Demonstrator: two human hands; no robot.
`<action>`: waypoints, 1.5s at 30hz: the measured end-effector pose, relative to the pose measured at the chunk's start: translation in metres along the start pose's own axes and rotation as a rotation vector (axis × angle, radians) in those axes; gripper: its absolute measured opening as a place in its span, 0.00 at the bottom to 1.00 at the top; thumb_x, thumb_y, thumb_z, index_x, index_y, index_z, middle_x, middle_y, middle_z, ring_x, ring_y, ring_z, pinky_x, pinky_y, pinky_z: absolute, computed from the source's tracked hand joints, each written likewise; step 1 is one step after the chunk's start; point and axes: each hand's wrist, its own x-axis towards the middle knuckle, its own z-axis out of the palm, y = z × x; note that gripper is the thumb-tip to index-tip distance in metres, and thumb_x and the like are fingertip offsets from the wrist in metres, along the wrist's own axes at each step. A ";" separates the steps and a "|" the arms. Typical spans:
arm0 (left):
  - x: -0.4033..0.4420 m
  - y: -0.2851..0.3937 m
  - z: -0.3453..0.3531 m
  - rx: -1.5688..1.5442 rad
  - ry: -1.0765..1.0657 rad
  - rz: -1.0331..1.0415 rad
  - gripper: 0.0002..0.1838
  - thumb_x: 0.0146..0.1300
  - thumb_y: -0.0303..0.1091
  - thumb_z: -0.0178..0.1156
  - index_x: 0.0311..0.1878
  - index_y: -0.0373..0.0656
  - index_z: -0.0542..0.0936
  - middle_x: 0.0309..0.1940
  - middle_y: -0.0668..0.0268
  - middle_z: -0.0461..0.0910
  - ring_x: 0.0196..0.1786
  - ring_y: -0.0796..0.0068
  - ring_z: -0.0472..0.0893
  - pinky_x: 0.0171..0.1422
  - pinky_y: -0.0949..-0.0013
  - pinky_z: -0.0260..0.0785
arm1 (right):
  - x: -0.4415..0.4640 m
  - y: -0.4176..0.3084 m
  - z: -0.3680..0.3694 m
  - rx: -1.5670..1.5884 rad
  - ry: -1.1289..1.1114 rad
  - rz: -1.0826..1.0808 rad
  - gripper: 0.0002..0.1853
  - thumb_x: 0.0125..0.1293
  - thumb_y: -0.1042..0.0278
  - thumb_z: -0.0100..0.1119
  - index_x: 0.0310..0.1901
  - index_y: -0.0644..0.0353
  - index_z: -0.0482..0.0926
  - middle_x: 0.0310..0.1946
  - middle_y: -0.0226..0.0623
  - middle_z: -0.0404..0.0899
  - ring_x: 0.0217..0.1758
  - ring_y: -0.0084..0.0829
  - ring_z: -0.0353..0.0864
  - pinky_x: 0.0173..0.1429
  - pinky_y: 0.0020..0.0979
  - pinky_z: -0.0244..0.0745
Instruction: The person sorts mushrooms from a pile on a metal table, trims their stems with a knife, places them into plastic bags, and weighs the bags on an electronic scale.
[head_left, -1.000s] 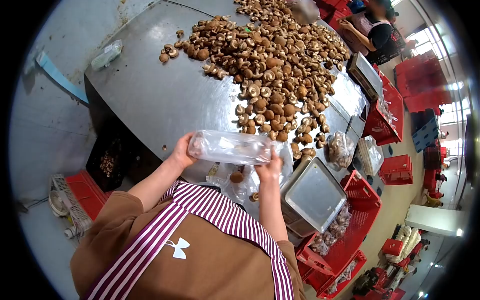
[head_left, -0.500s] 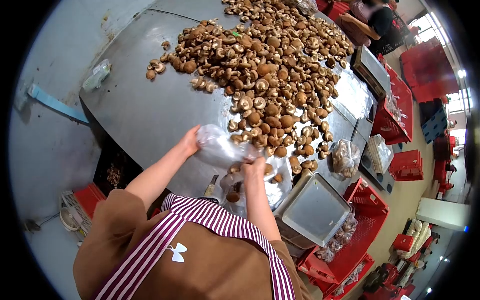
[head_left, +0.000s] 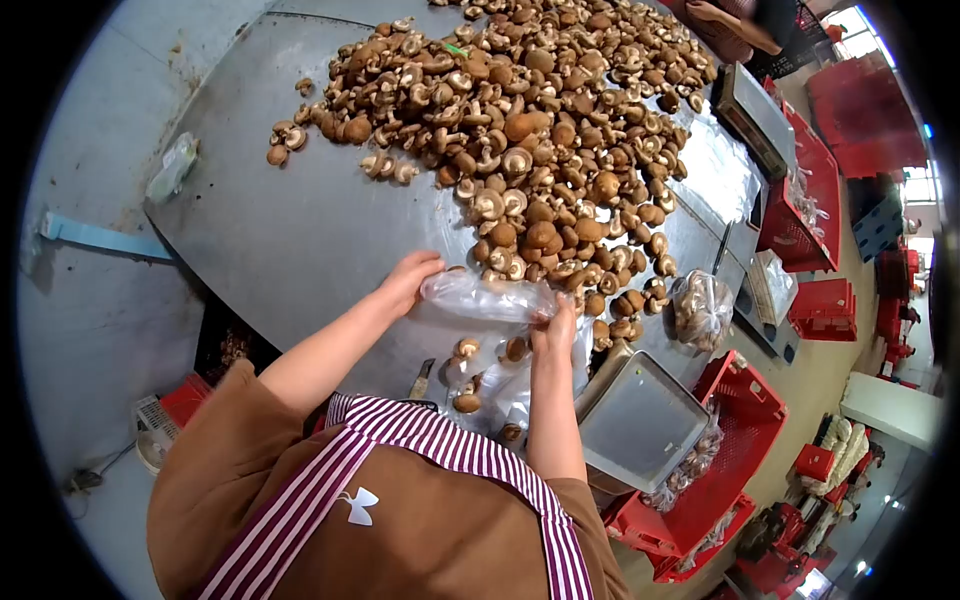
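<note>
A clear plastic bag (head_left: pixel 490 297) is stretched between my two hands, just above the steel table. My left hand (head_left: pixel 412 279) grips its left end and my right hand (head_left: pixel 555 325) pinches its right end. Beyond the bag spreads a big heap of brown mushrooms (head_left: pixel 520 130). Several loose mushrooms (head_left: pixel 466 402) lie nearer my body, among crumpled clear plastic (head_left: pixel 515 392). A knife (head_left: pixel 421 380) lies on the table close to my apron.
A weighing scale with a metal pan (head_left: pixel 640 418) stands at my right, beside a red crate (head_left: pixel 740 430) holding bagged mushrooms. A filled bag of mushrooms (head_left: pixel 702 310) sits beyond it. Another scale (head_left: pixel 757 120) and red crate (head_left: pixel 815 190) are farther off. A co-worker (head_left: pixel 745 25) stands across the table.
Both hands have moved to the right and farther apart. The bag, bunched and blurred before, is now pulled out lengthwise between them. The camera view has shifted slightly.
</note>
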 end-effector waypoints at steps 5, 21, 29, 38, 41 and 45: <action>-0.058 -0.038 -0.028 0.147 -0.002 -0.143 0.22 0.68 0.30 0.58 0.61 0.28 0.70 0.48 0.56 0.80 0.50 0.68 0.81 0.55 0.65 0.75 | -0.023 0.022 -0.014 -0.040 -0.025 -0.033 0.16 0.72 0.65 0.50 0.60 0.55 0.70 0.45 0.37 0.81 0.37 0.33 0.81 0.28 0.28 0.74; -0.111 -0.047 -0.086 -0.984 0.063 0.000 0.16 0.75 0.39 0.42 0.43 0.43 0.79 0.32 0.70 0.81 0.26 0.79 0.75 0.27 0.75 0.68 | -0.077 0.063 -0.024 0.227 -0.310 0.557 0.19 0.75 0.58 0.44 0.58 0.60 0.75 0.47 0.40 0.82 0.47 0.39 0.82 0.52 0.40 0.79; -0.139 -0.054 -0.098 -0.720 0.411 -0.212 0.18 0.76 0.43 0.41 0.50 0.44 0.78 0.41 0.65 0.81 0.26 0.79 0.74 0.27 0.77 0.66 | -0.053 0.120 -0.001 0.131 -0.183 0.682 0.18 0.77 0.60 0.36 0.55 0.58 0.75 0.51 0.45 0.80 0.51 0.41 0.79 0.58 0.44 0.74; -0.009 -0.020 -0.002 -0.561 0.075 -0.280 0.20 0.76 0.50 0.44 0.55 0.45 0.76 0.45 0.63 0.82 0.33 0.76 0.78 0.28 0.77 0.66 | 0.013 0.013 0.000 0.394 -0.007 0.324 0.17 0.76 0.64 0.33 0.54 0.60 0.72 0.39 0.41 0.81 0.32 0.33 0.79 0.32 0.32 0.79; 0.029 0.027 0.048 -0.465 0.089 -0.201 0.25 0.72 0.54 0.51 0.56 0.42 0.76 0.41 0.64 0.83 0.40 0.69 0.80 0.45 0.65 0.75 | 0.013 -0.025 0.015 0.324 -0.003 0.169 0.19 0.75 0.63 0.34 0.57 0.60 0.73 0.52 0.41 0.80 0.44 0.36 0.82 0.41 0.38 0.82; 0.079 0.066 0.077 -0.420 0.045 -0.160 0.33 0.66 0.63 0.55 0.54 0.39 0.73 0.36 0.65 0.81 0.33 0.75 0.78 0.31 0.71 0.70 | 0.050 -0.062 0.037 0.295 0.011 0.014 0.22 0.75 0.54 0.38 0.59 0.61 0.71 0.54 0.42 0.78 0.52 0.39 0.80 0.53 0.45 0.80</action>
